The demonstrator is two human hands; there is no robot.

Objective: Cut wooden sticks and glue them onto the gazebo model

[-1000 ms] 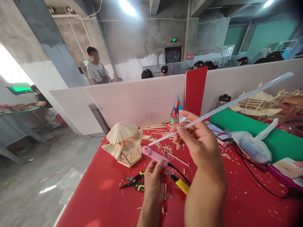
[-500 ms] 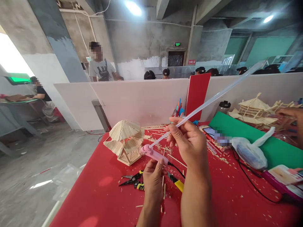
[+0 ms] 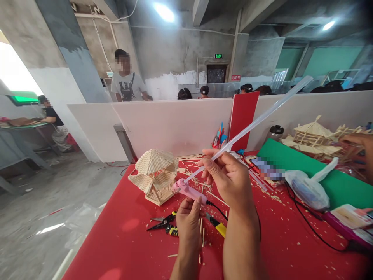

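My left hand (image 3: 189, 216) is closed around the handle of a pink hot glue gun (image 3: 190, 191), its black cord trailing off to the right. In my right hand (image 3: 225, 171) a long translucent glue stick (image 3: 259, 118) is pinched between thumb and fingers. The stick's lower end meets the back of the glue gun, and its upper end slants up to the right. Just left of the gun stands a small pavilion model (image 3: 154, 175) of thin wooden sticks with a tiered roof. Black-and-yellow pliers (image 3: 164, 223) lie beside my left hand, and a yellow-handled cutter (image 3: 217, 225) lies between my forearms.
Stick scraps and shavings litter the red table (image 3: 122, 237). To the right are a phone (image 3: 266, 167), a plastic bag (image 3: 307, 190), a green board (image 3: 332, 179) and another wooden model (image 3: 314, 134) near a co-worker's hand (image 3: 357, 139). A white partition (image 3: 175, 126) runs behind.
My right hand has shifted slightly left and down along with the glue stick, whose far end now sits lower and further left. The left hand keeps its hold on the glue gun.
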